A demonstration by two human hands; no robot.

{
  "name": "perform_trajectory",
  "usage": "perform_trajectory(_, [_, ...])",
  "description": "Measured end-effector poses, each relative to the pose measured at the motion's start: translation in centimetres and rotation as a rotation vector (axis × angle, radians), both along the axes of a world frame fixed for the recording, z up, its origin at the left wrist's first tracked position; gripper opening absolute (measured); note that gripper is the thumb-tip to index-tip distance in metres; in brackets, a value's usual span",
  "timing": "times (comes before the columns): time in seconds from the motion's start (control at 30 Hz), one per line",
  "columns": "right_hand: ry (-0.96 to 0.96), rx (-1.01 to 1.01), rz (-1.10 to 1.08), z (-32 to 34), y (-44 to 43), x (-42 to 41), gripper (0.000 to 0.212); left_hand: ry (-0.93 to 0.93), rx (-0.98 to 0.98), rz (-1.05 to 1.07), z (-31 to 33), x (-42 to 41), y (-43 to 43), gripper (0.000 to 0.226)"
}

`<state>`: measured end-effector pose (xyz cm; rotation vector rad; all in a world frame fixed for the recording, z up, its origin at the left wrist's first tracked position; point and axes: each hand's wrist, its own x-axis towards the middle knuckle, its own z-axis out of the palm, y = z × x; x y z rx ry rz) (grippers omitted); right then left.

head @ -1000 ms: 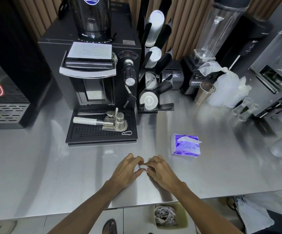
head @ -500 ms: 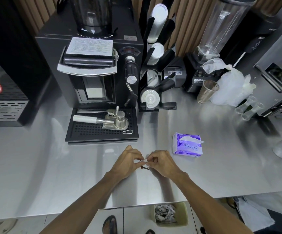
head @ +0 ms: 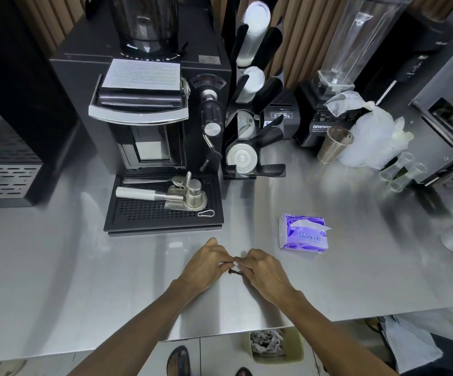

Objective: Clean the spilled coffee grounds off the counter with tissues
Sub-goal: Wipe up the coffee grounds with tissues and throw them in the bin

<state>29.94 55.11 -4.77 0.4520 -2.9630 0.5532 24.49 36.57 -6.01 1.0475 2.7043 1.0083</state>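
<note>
Lower centre: left hand (head: 206, 267), right hand (head: 267, 272), fingers curled, together pinching a tissue (head: 235, 264) | grounds (head: 233, 272) just beneath | tissue pack (head: 304, 234) at right on desk (head: 84, 267)

Forearms converge. My left hand (head: 206, 267) and right hand (head: 267, 275) meet fingertip to fingertip, fingers curled, pinching one small scrap (head: 235, 264).

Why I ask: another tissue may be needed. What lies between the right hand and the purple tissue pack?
In the head view, only bare steel counter separates the right hand from the tissue pack.
</note>
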Motion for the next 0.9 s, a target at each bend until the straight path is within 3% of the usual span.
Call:
perform_trajectory(0.23, [0.044, 0.038, 0.024, -0.1, -0.4, 1.0, 0.021, 0.153, -0.024, -0.056, -0.6, 0.4, -0.4, 0.01])
perform_trajectory(0.43, [-0.006, 0.004, -0.043, -0.4, -0.7, 1.2, 0.038, 0.126, -0.041, -0.077, -0.4, 0.2, -0.6, 0.011])
perform_trajectory(0.67, [-0.025, -0.118, -0.114, -1.3, -1.2, 1.2, 0.034, 0.065, -0.04, -0.102, 0.2, -0.2, -0.6, 0.018])
perform_trajectory(0.9, [-0.066, -0.215, -0.158, -1.4, -1.3, 0.8, 0.011, 0.028, 0.002, -0.096, 0.2, -0.5, -0.3, 0.013])
